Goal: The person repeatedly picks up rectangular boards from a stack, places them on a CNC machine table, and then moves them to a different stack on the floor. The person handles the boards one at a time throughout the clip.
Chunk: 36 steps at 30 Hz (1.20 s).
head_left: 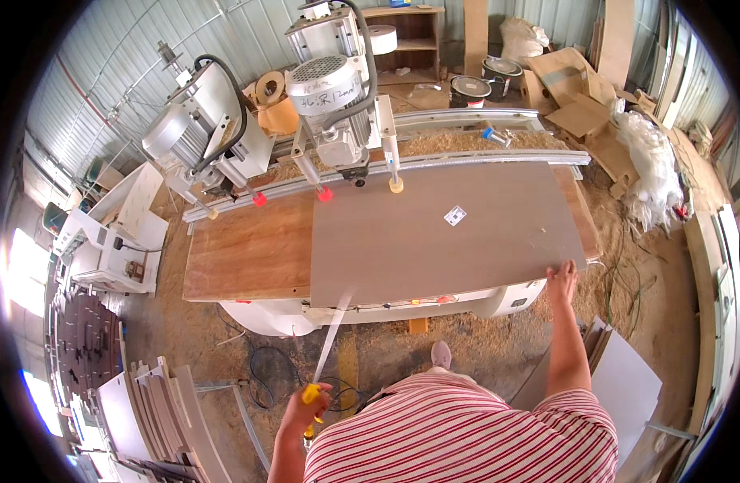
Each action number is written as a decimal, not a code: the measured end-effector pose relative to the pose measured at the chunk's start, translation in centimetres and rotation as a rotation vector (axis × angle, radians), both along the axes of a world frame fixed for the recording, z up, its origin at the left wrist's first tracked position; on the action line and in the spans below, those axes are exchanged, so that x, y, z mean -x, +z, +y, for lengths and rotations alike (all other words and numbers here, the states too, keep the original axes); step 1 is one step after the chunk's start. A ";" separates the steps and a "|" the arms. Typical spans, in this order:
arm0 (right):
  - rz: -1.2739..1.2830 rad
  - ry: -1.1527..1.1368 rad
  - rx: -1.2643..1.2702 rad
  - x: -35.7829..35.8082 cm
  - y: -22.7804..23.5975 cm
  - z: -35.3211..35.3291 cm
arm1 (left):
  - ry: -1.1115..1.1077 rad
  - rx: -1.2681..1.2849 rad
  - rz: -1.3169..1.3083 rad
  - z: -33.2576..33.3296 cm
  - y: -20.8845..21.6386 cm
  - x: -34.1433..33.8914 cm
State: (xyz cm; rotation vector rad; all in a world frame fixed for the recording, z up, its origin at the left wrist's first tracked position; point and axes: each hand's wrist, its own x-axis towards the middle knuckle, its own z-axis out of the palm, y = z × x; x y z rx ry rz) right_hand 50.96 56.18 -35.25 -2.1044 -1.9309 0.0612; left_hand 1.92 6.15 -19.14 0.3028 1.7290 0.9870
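In my left hand (304,409) is a yellow air blow gun (311,394), my fingers closed round its grip. Its long pale nozzle (330,346) points up and away, and the blurred tip reaches over the near edge of a grey-brown panel (402,233). My right hand (562,283) rests with fingers spread on the panel's near right corner. The panel lies flat on a wooden machine table (245,249) and bears a small white label (455,216). Above its far edge stand two drilling heads, the nearer one a silver motor (328,88) with red- and yellow-tipped rods.
A metal rail (467,161) runs behind the panel, with sawdust (442,143) beyond. Stacked panels lean at lower left (144,410) and a pale panel (628,378) at lower right. A dark hose (261,378) crosses the floor. Cardboard (583,117) and plastic wrap (652,169) lie far right.
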 end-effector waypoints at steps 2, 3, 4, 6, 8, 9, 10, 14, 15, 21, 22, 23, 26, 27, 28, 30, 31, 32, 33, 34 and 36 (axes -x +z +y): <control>0.005 -0.090 0.004 -2.9 -0.2 1.6 | 0.202 -0.004 0.019 1.2 0.1 -0.2; 0.025 -0.115 0.056 -3.5 0.1 2.3 | 0.206 -0.026 0.005 1.3 0.0 0.2; 0.043 -0.136 0.108 -3.8 1.1 2.9 | 0.214 -0.048 -0.009 1.5 0.2 0.1; 0.083 -0.190 0.195 -4.8 1.6 4.3 | 0.008 -0.031 -0.091 2.9 0.8 -0.9; 0.130 -0.253 0.262 -6.7 1.1 5.9 | -0.120 -0.040 -0.046 4.8 1.6 -2.7; 0.172 -0.249 0.295 -7.6 0.8 6.7 | -0.016 -0.033 -0.069 6.0 2.3 -3.2; 0.161 -0.226 0.295 -8.4 0.4 7.3 | 0.084 -0.040 -0.027 6.2 1.9 -3.2; 0.218 -0.138 0.315 -8.8 0.1 8.8 | 0.543 -0.108 0.098 5.8 0.0 -2.1; 0.238 -0.150 0.314 -9.0 -0.1 9.1 | 0.662 -0.110 0.122 5.7 -0.2 -1.4; 0.350 -0.172 0.192 -8.7 -1.5 7.6 | 0.225 -0.075 0.119 6.5 -0.1 -0.3; 0.328 -0.199 0.188 -8.2 -1.7 7.0 | 0.169 -0.067 0.141 7.5 0.2 -0.9; 0.252 -0.243 0.222 -7.5 -2.0 6.4 | 0.113 -0.058 0.162 8.6 0.7 -1.8; 0.397 -0.165 0.262 -2.0 -0.9 2.8 | 0.050 -0.024 0.138 10.2 1.4 -2.4; 0.419 -0.144 0.261 -0.2 -0.5 1.5 | 0.043 -0.011 0.113 10.3 1.4 -2.3; 0.402 -0.129 0.243 1.8 -0.3 0.3 | 0.017 -0.026 0.101 10.1 1.1 -1.8; 0.574 -0.097 0.268 5.8 -0.1 -2.1 | -0.031 -0.051 0.083 9.0 0.1 -0.9; 0.609 -0.061 0.285 8.2 0.5 -3.5 | -0.031 -0.059 0.074 8.3 -0.1 -0.4; 0.642 -0.023 0.301 10.9 1.2 -4.8 | -0.040 -0.062 0.084 7.5 -0.2 0.1; 0.589 0.057 0.311 13.4 2.1 -6.2 | -0.050 -0.067 0.093 6.6 -0.5 0.7; 0.533 0.137 0.322 15.7 2.9 -7.7 | -0.058 -0.071 0.102 5.5 -0.7 1.3; 0.489 0.348 0.259 19.3 2.9 -10.4 | -0.018 -0.094 0.097 3.5 -1.0 2.4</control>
